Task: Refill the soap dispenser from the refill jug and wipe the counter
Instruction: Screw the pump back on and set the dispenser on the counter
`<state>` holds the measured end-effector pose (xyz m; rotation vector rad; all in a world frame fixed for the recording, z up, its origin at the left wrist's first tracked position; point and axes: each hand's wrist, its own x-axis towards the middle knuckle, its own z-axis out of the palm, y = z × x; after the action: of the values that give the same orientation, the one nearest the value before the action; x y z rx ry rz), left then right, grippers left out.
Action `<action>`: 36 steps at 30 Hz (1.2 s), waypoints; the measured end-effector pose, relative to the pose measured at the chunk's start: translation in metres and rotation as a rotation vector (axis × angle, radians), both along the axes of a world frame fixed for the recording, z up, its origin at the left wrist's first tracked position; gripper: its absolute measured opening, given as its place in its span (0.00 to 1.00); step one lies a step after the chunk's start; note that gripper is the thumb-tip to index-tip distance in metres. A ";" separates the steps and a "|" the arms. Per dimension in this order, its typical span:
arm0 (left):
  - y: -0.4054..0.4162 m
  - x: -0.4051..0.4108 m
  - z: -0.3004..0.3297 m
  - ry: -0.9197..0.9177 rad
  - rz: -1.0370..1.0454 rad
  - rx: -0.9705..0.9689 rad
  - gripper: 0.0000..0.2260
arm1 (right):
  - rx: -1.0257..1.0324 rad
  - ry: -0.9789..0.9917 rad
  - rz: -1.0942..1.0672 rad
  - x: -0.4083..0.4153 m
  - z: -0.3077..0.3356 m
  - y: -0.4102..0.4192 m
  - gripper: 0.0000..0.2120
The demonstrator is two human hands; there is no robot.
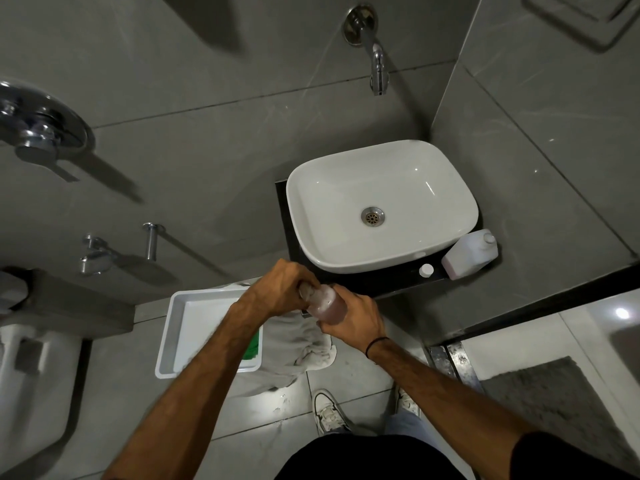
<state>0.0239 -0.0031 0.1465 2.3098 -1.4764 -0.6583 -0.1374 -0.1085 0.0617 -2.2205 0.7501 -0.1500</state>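
Filling a grey-tiled washroom corner, one dark bench (pixel 391 285) carried one white basin (pixel 381 206), one white jug (pixel 471 254) lying at its right end and one loose cap (pixel 426 270) just beside it. Both hands held one pink-filled soap dispenser (pixel 325 304) in front of the bench: the left hand (pixel 280 289) closed over its top, the right hand (pixel 353 320) wrapped round its body. One white tray (pixel 173 341) and one crumpled cloth (pixel 304 344) sat below.
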 end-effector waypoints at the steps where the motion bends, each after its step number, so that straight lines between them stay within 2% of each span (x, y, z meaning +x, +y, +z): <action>1: 0.000 0.000 0.000 0.002 0.026 0.003 0.16 | -0.005 -0.007 0.004 0.000 0.000 0.001 0.34; 5: -0.002 -0.003 0.002 0.016 0.100 0.020 0.12 | -0.017 0.004 0.027 0.002 -0.001 0.003 0.33; 11: 0.002 -0.002 -0.004 -0.006 0.019 -0.002 0.18 | -0.005 -0.001 0.009 0.000 -0.002 0.003 0.33; 22: -0.002 -0.004 -0.006 -0.059 -0.062 -0.023 0.16 | 0.008 0.039 0.006 0.000 -0.003 0.001 0.35; 27: -0.002 -0.003 0.000 -0.023 -0.102 -0.048 0.14 | -0.002 0.020 -0.008 0.002 -0.004 0.001 0.35; 33: -0.005 0.002 -0.001 -0.024 0.022 0.015 0.14 | -0.012 0.015 0.019 0.003 -0.010 -0.001 0.34; 36: -0.005 0.003 -0.004 -0.008 0.009 0.028 0.15 | -0.014 0.013 0.011 0.003 -0.014 -0.001 0.33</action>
<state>0.0266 -0.0077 0.1426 2.3409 -1.4686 -0.6725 -0.1345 -0.1096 0.0474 -2.2402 0.7454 -0.1362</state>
